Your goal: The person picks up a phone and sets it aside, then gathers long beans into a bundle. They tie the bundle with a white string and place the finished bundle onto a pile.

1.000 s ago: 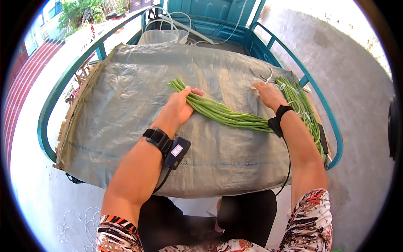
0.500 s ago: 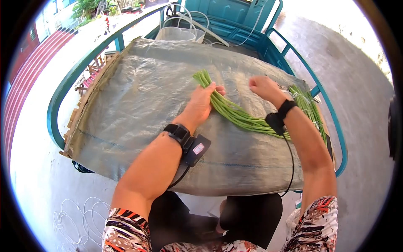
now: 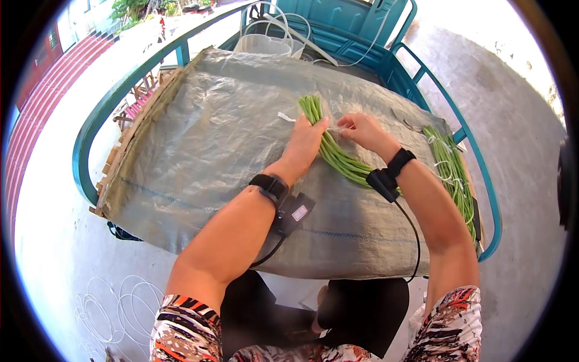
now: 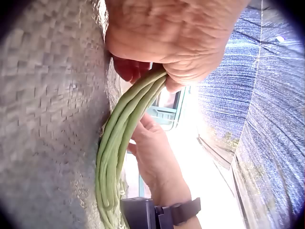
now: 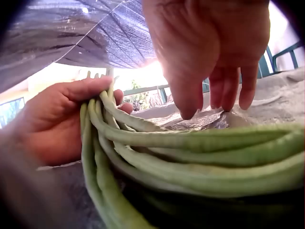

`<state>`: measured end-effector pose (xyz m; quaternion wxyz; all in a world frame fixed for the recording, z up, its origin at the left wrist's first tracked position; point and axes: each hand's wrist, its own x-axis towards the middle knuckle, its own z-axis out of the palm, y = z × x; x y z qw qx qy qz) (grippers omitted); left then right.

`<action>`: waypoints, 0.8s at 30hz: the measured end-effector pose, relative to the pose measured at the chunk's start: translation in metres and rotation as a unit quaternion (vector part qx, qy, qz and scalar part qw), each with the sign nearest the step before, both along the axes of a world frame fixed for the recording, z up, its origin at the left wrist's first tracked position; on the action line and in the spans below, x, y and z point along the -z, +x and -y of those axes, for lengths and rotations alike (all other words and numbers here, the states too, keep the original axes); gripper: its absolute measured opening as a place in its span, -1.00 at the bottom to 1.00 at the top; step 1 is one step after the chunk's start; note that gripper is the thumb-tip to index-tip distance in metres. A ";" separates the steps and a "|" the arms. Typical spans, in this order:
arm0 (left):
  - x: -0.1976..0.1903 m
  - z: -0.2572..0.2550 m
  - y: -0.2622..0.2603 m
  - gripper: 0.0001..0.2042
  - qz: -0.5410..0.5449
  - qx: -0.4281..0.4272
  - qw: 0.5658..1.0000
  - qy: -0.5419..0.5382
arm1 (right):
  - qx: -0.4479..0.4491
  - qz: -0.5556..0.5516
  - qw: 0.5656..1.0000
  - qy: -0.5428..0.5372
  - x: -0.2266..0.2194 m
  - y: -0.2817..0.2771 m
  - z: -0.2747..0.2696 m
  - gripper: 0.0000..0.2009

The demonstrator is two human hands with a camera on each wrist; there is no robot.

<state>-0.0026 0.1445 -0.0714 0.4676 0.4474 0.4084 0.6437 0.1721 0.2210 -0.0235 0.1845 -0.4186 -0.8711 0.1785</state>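
Note:
My left hand [image 3: 304, 146] grips a bunch of long green beans [image 3: 345, 161] just below its trimmed-looking upper ends. The thumb lies across the stems; in the left wrist view the beans [image 4: 113, 155] curve down from under the palm. A white tie [image 3: 286, 117] sticks out on the left side of the bunch. Close on its right side is my right hand [image 3: 365, 131], thumb and fingertips pinching a thin pale strand of the tie. The right wrist view shows that hand [image 5: 205, 52] above the beans, fingers pointing down.
Another pile of long beans [image 3: 449, 166], bound with white ties, lies along the right edge. A grey woven sheet [image 3: 199, 151] covers the surface, which sits within teal rails [image 3: 99, 127]. Clear plastic containers [image 3: 262, 45] stand at the back.
My right hand has come from the right edge to the bunch's upper part. A white tie now shows at the bunch. The left hand keeps its hold, with the bunch's end more upright.

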 end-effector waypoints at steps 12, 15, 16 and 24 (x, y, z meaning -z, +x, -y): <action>-0.009 0.002 -0.010 -0.52 -0.399 -0.140 0.906 -0.003 | -0.023 0.010 0.999 0.041 -0.001 -0.039 0.014 -0.84; -0.020 0.005 -0.014 -0.51 -0.415 -0.095 0.905 -0.019 | -0.059 -0.073 0.996 0.006 0.005 -0.043 0.013 -0.81; -0.019 0.006 -0.014 -0.51 -0.426 -0.105 0.898 -0.013 | -0.068 -0.076 0.995 0.009 0.007 -0.043 0.013 -0.81; -0.031 0.013 -0.015 -0.47 -0.465 -0.088 0.879 -0.054 | -0.016 -0.013 0.998 0.063 0.001 -0.043 0.020 -0.82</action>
